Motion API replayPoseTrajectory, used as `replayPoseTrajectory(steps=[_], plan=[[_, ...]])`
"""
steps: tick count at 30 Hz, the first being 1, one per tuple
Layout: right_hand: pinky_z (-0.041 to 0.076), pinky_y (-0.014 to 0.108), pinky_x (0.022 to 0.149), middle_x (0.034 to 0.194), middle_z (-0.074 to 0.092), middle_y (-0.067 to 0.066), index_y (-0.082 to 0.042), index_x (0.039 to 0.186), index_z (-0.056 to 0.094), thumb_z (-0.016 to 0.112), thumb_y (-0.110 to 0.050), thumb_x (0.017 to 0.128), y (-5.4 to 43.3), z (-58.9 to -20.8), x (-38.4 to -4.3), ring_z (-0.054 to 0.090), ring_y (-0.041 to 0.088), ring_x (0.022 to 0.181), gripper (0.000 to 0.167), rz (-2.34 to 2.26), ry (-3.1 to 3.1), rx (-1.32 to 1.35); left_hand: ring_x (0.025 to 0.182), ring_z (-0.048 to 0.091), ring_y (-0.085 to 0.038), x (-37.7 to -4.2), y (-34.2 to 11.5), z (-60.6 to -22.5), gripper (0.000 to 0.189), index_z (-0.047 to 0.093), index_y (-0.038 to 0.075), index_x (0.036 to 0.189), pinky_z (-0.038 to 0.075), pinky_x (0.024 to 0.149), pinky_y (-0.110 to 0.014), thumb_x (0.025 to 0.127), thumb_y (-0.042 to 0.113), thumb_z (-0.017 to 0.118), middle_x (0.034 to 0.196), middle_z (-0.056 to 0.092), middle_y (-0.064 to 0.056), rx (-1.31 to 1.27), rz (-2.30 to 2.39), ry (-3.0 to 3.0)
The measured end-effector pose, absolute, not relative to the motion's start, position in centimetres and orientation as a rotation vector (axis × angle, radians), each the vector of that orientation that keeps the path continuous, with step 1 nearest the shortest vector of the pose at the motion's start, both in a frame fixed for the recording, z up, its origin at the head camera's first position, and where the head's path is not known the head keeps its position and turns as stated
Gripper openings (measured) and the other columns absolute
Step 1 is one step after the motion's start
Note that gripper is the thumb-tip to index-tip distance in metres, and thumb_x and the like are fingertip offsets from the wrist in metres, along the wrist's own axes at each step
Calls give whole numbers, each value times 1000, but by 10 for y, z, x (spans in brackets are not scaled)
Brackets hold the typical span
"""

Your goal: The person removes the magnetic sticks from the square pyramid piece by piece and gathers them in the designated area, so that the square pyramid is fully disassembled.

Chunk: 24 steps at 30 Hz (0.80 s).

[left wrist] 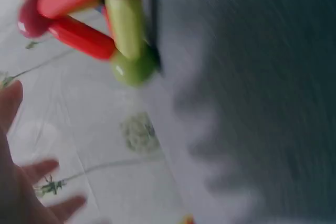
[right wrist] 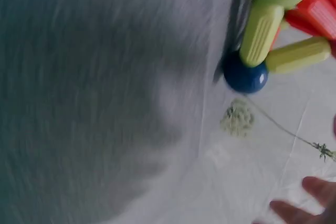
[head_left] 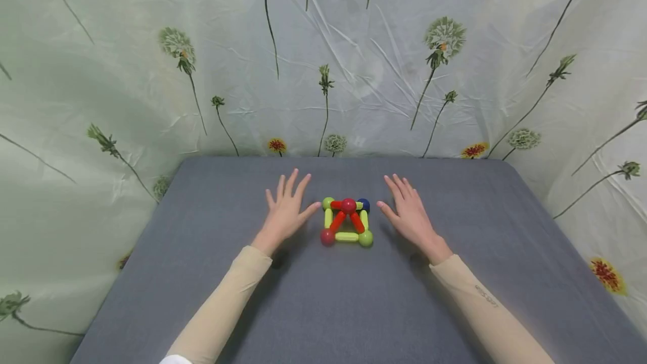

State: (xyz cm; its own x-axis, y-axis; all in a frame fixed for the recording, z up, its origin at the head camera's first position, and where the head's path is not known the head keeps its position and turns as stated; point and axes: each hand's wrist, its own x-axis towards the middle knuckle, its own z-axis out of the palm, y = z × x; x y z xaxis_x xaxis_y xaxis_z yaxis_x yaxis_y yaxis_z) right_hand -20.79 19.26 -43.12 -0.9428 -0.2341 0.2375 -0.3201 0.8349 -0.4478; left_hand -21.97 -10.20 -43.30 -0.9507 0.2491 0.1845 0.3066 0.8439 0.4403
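A small pyramid of toy rods and balls stands on the table between the two hands. Its base joins a dark red ball (head_left: 327,237), two green balls, one of them the front right ball (head_left: 365,238), and a blue ball (right wrist: 245,73) with yellow-green rods (head_left: 346,236). Red rods (head_left: 337,221) slant up to a red ball (head_left: 349,205) at the top. My left hand (head_left: 287,209) hovers on the left with fingers spread, its thumb pointing toward the pyramid. On the other side, my right hand (head_left: 411,218) is held likewise, fingers extended. Both hands hold nothing.
The pyramid rests on a grey cloth-covered table (head_left: 323,308). Behind the table and along its sides hangs a pale curtain (head_left: 323,32) printed with dandelions and other flowers. The hands cast shadows on the cloth.
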Motion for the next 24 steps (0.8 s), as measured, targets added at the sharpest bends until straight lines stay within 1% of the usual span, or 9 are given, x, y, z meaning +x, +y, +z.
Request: replayPoseTrajectory(steps=[3,5,7,9,11,13,16,19,24], plan=[[30,54,104,143,40,20,-3,146,34,61,-21,95,183,-433,-203,37,35,131,61,1028,-2757,541,137,26,-35,-217,-87,-433,63,37,15,147,21,106,-61,93,38,61,151,30,-11,-637,-1059,-2823],[44,48,94,126,55,19,1,135,46,64,-17,93,175,-435,-200,53,31,114,49,1178,-2718,588,129,37,-30,-216,-73,-435,59,44,10,142,32,103,-52,92,32,65,142,42,-11,-739,-1227,-2764],[51,40,82,106,63,13,2,121,56,67,-15,90,167,-437,-198,60,25,95,37,1262,-2720,613,118,43,-26,-215,-60,-438,55,49,7,137,40,97,-44,90,32,67,132,50,-10,-785,-1287,-2732],[52,33,72,90,63,6,1,110,62,71,-15,88,160,-440,-196,60,19,80,29,1292,-2748,621,109,45,-23,-215,-49,-441,51,54,7,131,45,90,-39,90,33,68,123,54,-9,-782,-1257,-2706],[51,27,66,83,61,1,0,104,63,74,-13,85,154,-444,-194,57,14,73,25,1299,-2776,615,102,44,-20,-215,-43,-444,45,57,9,125,46,84,-34,89,32,68,116,56,-5,-753,-1237,-2681],[50,24,63,79,59,0,-1,100,63,75,-12,83,150,-446,-192,55,13,69,24,1299,-2784,610,98,45,-17,-216,-40,-445,39,60,11,120,46,81,-32,88,30,69,112,58,-2,-738,-1248,-2650],[49,24,61,79,59,-1,-2,98,63,76,-9,82,147,-448,-189,54,12,67,22,1291,-2766,629,96,46,-17,-217,-43,-445,34,62,11,118,46,81,-33,87,24,70,109,60,-2,-775,-1308,-2603],[50,25,62,80,60,0,-1,98,63,76,-8,82,145,-447,-184,55,12,67,22,1286,-2745,675,96,49,-19,-222,-48,-444,35,63,8,119,46,82,-35,87,20,70,108,62,-3,-842,-1372,-2571],[51,25,65,82,62,-1,-3,97,64,75,-12,83,146,-444,-184,58,12,70,20,1366,-2740,656,104,55,-23,-235,-58,-438,36,62,2,122,46,90,-36,89,14,68,116,63,-9,-1018,-1455,-2586]])
